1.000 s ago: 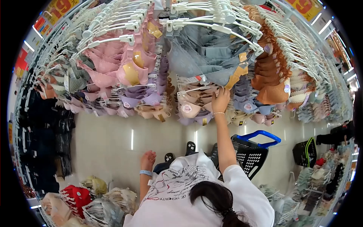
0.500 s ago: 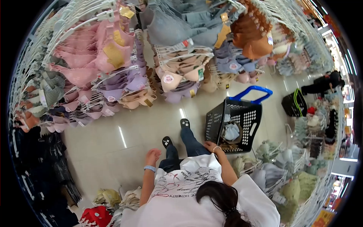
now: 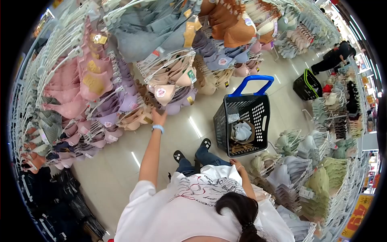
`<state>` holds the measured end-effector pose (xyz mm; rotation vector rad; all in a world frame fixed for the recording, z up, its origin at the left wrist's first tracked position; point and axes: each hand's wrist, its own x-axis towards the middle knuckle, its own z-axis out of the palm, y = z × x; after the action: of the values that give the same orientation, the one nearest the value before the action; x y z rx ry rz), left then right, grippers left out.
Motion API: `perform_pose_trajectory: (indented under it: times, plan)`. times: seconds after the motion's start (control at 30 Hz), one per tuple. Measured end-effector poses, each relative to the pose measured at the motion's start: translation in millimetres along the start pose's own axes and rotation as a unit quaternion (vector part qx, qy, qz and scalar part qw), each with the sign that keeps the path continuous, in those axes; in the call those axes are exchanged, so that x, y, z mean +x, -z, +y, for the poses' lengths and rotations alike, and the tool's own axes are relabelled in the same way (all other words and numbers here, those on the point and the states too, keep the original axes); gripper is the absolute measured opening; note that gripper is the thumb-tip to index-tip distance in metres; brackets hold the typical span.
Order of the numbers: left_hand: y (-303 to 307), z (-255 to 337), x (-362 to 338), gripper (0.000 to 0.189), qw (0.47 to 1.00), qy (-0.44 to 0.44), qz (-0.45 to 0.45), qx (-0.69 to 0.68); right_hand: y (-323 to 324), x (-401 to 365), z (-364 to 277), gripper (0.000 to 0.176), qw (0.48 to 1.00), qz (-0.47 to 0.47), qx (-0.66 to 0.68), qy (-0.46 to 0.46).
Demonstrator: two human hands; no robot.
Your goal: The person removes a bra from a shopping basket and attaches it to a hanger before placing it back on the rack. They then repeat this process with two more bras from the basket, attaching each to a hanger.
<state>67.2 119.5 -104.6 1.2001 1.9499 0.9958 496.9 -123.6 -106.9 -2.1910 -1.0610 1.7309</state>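
My left hand (image 3: 159,117), with a light blue band at the wrist, is stretched forward with its fingers apart. It is at the lower edge of the hanging bras, between beige ones (image 3: 137,117) and lilac ones (image 3: 175,105); whether it touches them is unclear. My right hand (image 3: 236,162) hangs low at my side, loosely open and holding nothing visible. Just beyond it stands a black shopping basket (image 3: 219,131) with a raised blue handle (image 3: 250,77). A pale bundle (image 3: 243,131) and something brown lie inside the basket.
Racks of pink (image 3: 66,86), grey-blue (image 3: 141,40) and brown bras (image 3: 238,32) stand ahead. More racks hold green bras (image 3: 320,185) on the right. Dark packaged goods (image 3: 60,201) are at the lower left. Another person (image 3: 336,56) stands near a green-rimmed basket (image 3: 306,86).
My left hand has moved forward from beside my body to the hanging bras. My right hand has dropped back a little from the basket. The view has shifted, and my feet have moved.
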Motion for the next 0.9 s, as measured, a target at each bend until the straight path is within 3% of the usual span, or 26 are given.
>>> perform_pose_trajectory:
  times: [0.03,0.07,0.13,0.17,0.23,0.37,0.43,0.53,0.57,0.63,0.67,0.73,0.77,0.8,0.83,0.87,0.9]
  plan:
    - [-7,-6,25,0.078,0.999,0.041,-0.003,0.005,7,0,-4,0.041,1.0,0.01,0.0,0.002]
    - [-10,9,30,0.078,0.999,0.036,-0.002,0.006,16,8,4,0.04,1.0,0.011,-0.023,-0.016]
    - [-9,59,37,0.082,0.991,0.105,0.071,0.05,30,11,13,0.039,0.999,0.036,-0.037,-0.004]
    - [-5,76,38,0.078,0.995,0.074,0.059,-0.011,36,12,19,0.038,0.997,0.06,-0.054,0.003]
    - [-21,52,59,0.073,0.995,0.011,0.075,-0.069,46,16,40,0.037,0.994,0.082,-0.063,0.031]
    - [-35,24,86,0.071,0.992,0.067,0.107,-0.019,65,22,67,0.037,0.995,0.077,-0.064,-0.018]
    - [-44,-14,110,0.07,0.981,0.041,0.182,-0.043,74,22,75,0.036,0.995,0.068,-0.06,-0.046]
    - [-57,-110,154,0.057,0.938,0.201,0.24,-0.149,88,26,82,0.036,0.995,0.061,-0.055,-0.065]
    - [-52,-85,139,0.057,0.939,0.202,0.239,-0.141,92,32,80,0.036,0.995,0.06,-0.05,-0.064]
    - [-41,-22,110,0.041,0.948,0.179,0.088,-0.248,96,41,80,0.036,0.996,0.062,-0.039,-0.057]
    - [-46,-8,105,0.029,0.941,0.219,0.141,-0.215,96,42,84,0.035,0.996,0.062,-0.03,-0.056]
    - [-43,12,96,0.032,0.889,0.282,0.129,-0.339,92,54,79,0.035,0.997,0.066,0.015,-0.037]
    - [-46,10,91,0.032,0.896,0.286,0.102,-0.324,88,59,73,0.036,0.991,0.061,0.104,-0.055]
    - [-46,8,88,0.031,0.885,0.299,0.104,-0.343,72,76,94,0.034,0.987,0.108,0.116,-0.003]
    - [-49,7,86,0.031,0.872,0.312,0.106,-0.361,78,68,68,0.037,0.983,0.075,0.153,-0.066]
    - [-57,8,81,0.032,0.858,0.325,0.112,-0.382,73,71,65,0.038,0.986,0.116,0.114,-0.041]
    - [-69,8,71,0.033,0.868,0.31,0.058,-0.383,66,79,68,0.04,0.98,0.177,0.064,-0.061]
